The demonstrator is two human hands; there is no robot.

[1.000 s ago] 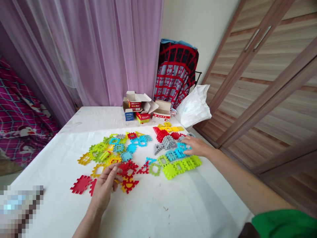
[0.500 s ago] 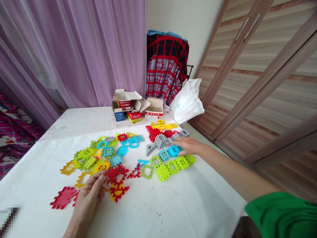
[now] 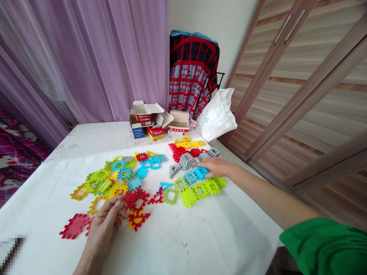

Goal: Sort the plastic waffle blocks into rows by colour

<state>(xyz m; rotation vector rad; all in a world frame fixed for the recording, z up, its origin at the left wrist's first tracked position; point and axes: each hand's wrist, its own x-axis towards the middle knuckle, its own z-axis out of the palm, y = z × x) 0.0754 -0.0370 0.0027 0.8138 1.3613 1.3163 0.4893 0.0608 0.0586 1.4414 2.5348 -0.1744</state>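
Toothed plastic building pieces lie over the white-covered table. My left hand (image 3: 104,219) rests at the front left, fingers curled and thumb near the index finger; whatever may be between them is hidden. It is beside red pieces (image 3: 132,200) and a red-and-yellow piece (image 3: 138,220). My right hand (image 3: 216,167) reaches in from the right, with fingers and thumb around a blue block (image 3: 202,172). That block adjoins a lighter blue block (image 3: 190,177). Grey blocks (image 3: 187,161) lie just behind, and a row of lime green blocks (image 3: 202,191) in front.
Opened small boxes (image 3: 156,131) stand at the back beside a white plastic bag (image 3: 216,116). A mixed heap of green, blue and yellow pieces (image 3: 99,177) spreads on the left. Red pieces (image 3: 179,152) and yellow pieces (image 3: 197,144) lie behind the grey ones. A wooden wardrobe (image 3: 301,88) borders the right.
My right hand has shifted slightly from beside the grey pieces down over the blue block. My left hand stays in nearly the same place. The view has tilted a little.
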